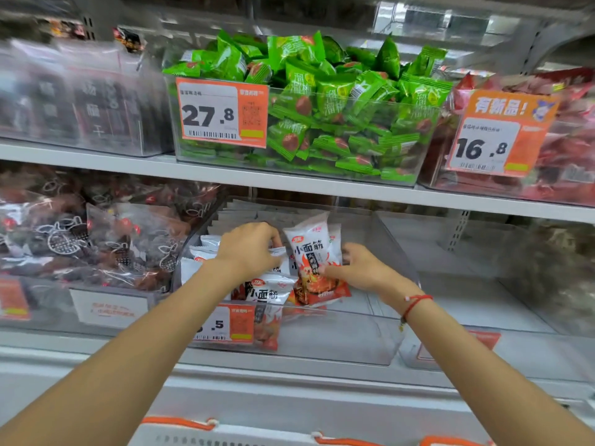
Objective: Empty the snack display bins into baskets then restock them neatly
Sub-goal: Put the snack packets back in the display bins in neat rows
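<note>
Both hands reached into a clear bin on the lower shelf. The left hand curled over white snack packets stacked at the bin's left side, grasping them. The right hand pinched an upright white-and-red packet near the bin's middle. Directly above stood a bin of green packets bearing a 27.8 price tag; dark packets lay to the left. A white basket with orange handles sat at the bottom edge.
</note>
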Demonstrator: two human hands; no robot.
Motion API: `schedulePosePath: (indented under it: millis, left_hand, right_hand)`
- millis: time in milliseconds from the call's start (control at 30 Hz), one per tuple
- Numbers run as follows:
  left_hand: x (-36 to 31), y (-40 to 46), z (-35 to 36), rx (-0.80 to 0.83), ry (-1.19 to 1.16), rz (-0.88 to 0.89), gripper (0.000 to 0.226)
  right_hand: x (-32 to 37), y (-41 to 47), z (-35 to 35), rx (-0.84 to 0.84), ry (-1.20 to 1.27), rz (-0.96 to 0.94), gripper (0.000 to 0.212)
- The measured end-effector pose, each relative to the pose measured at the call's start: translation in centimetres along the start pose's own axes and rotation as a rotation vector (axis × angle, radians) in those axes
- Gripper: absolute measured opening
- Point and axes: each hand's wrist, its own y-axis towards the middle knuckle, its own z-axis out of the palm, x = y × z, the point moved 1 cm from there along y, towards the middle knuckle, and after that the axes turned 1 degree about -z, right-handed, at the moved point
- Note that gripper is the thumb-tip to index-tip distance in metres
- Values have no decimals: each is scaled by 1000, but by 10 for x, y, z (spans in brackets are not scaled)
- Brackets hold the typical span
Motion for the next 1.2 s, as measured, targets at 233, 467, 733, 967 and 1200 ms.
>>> schedulePosePath:
  millis: [233,467,733,967,1200]
  left_hand:
    - [4,-8,1,-23,-169,1,47]
    - [21,-56,-3,-4,-26,184,93]
    - [34,-49,8,17,53,219,91]
    - [30,-51,10,18,44,184,72]
    - [27,-54,5,63,88,183,78]
  right_hand:
    - [3,5,7,214,-192,30,46]
    - [1,13,15,137,-55,90,38]
    - [2,11,24,-26,246,-34,37]
    - [-4,1,20,178,-26,63,43]
    - [-3,0,12,24,-205,2,91]
